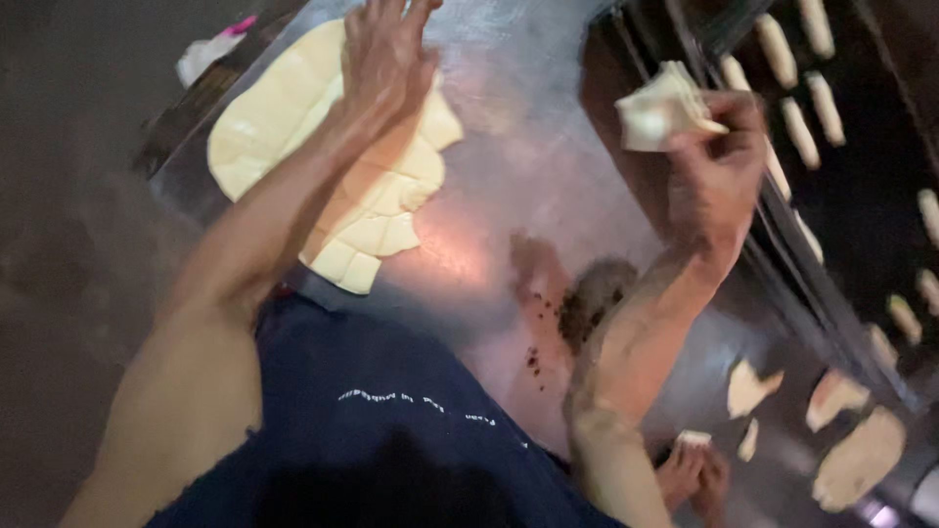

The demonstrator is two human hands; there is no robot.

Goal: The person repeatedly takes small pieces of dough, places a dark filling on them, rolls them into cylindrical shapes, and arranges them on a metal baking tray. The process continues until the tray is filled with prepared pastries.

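Observation:
A flat sheet of pale yellow dough (293,108), scored into squares, lies on the shiny metal table (528,166). My left hand (386,54) reaches over its far edge with fingers spread, touching or hovering just above it. My right hand (719,161) is raised over the table's right side and pinches a folded square of dough (660,108) between its fingers.
A dark tray (861,186) on the right carries several rolled dough pieces (797,132). Loose dough scraps (748,386) and a patch of dark filling (592,293) lie near the table's front. Another person's hands (694,474) work at the bottom edge.

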